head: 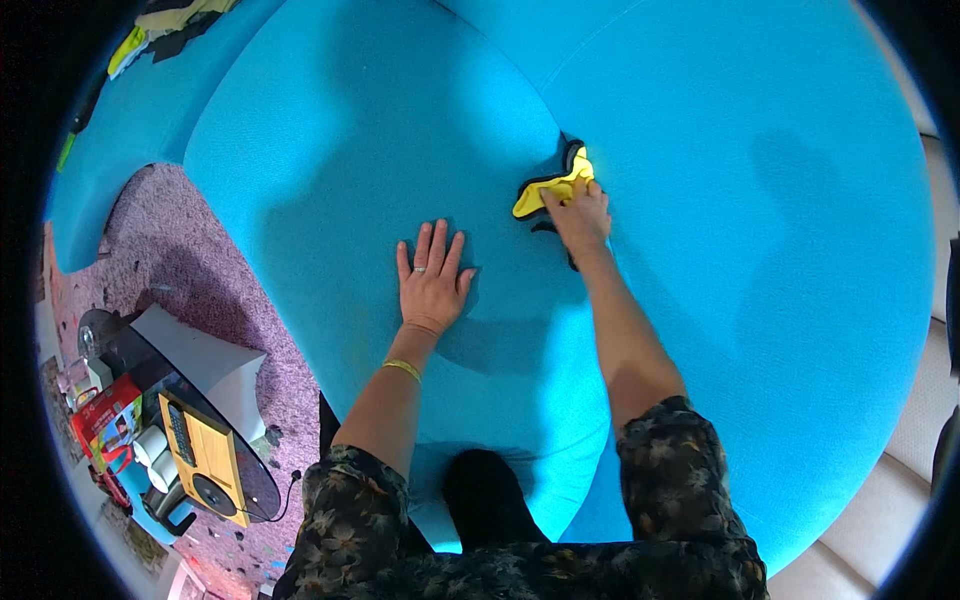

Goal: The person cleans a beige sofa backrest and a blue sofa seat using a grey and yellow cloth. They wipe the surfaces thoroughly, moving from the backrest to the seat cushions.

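Note:
My left hand [431,289] lies flat, palm down and fingers slightly apart, on the blue fabric seat cushion [337,225] of a sofa. To its upper right, my right hand [583,214] grips a yellow cloth item with black edging [551,192], which may be a garment or a glove. The item lies at the seam between the seat and the blue backrest [750,225]. Part of its black side shows below my fingers; the rest is hidden by my hand.
At lower left, a dark oval table [255,480] holds a wooden tray [199,450], white cups and a red box [109,409]. It stands on a purplish carpet [217,292]. Clothes [176,26] lie on the sofa at upper left. My knee [487,495] rests on the cushion.

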The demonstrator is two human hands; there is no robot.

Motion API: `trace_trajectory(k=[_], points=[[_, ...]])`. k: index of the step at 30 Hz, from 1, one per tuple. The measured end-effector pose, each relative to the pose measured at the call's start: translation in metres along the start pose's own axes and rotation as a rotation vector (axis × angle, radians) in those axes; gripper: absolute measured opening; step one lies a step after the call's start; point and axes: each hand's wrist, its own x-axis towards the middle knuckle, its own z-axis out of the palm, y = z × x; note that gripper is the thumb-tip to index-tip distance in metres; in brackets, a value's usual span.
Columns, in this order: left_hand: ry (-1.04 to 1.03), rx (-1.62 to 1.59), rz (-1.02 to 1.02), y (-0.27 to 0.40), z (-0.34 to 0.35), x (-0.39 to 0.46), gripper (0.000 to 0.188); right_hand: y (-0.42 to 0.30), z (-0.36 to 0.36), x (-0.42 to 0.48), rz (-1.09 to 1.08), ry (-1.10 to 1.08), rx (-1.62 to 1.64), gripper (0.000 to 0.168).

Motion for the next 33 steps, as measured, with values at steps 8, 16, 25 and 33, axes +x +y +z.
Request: trace_trajectory(k=[8,16,25,33], points=[[0.0,-0.04,-0.015,-0.01,0.01,-0.008,0.055,-0.086,0.008,-0.032,-0.421,0.003,0.42,0.034],[0.082,-0.085,0.014,-0.008,0.018,-0.005,0.052,-0.033,0.006,0.078,-0.227,0.205,0.195,0.04],[0.069,-0.092,0.003,-0.017,0.022,-0.014,0.055,-0.126,0.002,0.018,-0.698,-0.084,0.565,0.031],[0.124,-0.146,0.028,-0.012,0.027,-0.007,0.055,-0.098,0.019,0.135,-0.328,0.171,0.222,0.042]])
